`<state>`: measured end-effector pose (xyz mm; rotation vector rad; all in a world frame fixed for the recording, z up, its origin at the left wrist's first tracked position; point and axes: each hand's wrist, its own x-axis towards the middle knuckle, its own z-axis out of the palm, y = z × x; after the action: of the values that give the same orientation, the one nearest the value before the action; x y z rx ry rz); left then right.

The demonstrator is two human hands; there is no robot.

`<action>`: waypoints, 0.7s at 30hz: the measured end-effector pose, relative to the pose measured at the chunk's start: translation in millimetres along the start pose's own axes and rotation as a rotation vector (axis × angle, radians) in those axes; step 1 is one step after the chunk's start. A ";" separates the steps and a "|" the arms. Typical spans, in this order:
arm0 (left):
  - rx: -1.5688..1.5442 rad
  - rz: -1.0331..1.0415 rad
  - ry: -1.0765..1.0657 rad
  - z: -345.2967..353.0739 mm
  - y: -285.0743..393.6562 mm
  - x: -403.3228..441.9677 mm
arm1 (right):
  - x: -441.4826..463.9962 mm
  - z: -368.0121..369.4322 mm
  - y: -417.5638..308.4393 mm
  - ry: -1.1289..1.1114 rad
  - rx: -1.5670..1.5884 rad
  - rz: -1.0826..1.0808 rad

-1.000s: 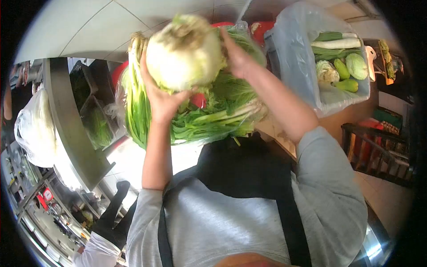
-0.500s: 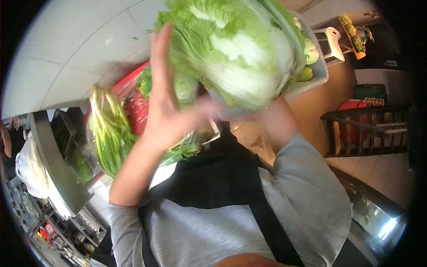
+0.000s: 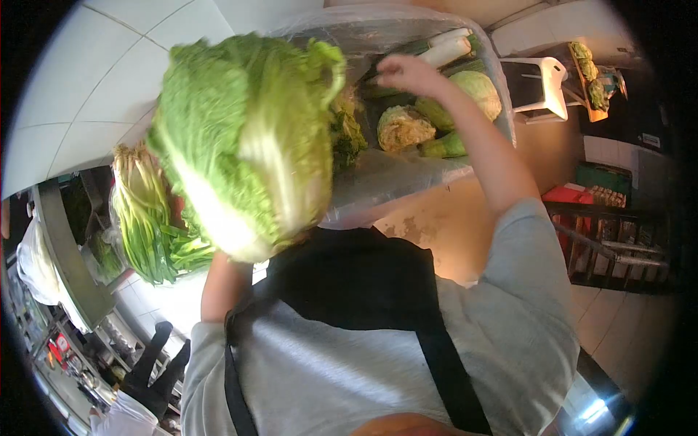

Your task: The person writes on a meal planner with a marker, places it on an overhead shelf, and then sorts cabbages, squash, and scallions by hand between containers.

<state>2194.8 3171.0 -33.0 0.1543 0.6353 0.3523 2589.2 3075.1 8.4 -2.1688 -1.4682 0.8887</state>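
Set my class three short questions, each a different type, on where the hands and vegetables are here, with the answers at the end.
1. True or false: the right hand is apart from the large leafy cabbage.
2. Multiple choice: which of these lies in the plastic-lined bin?
A) an orange carrot
B) a round cabbage
C) a red tomato
3. Fill in the blank: the left forearm shows, but the left hand is hidden from view by the ____.

Key: 1. True. 2. B. 3. Large leafy cabbage.
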 end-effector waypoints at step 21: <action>-0.105 0.484 0.575 -145.1 -14.0 -162.3 | 10.1 83.3 21.7 0.080 0.178 0.025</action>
<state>1989.4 3103.3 -62.2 0.1037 1.1474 0.9145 2550.0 3072.6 -68.8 -2.0717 -1.2763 0.8938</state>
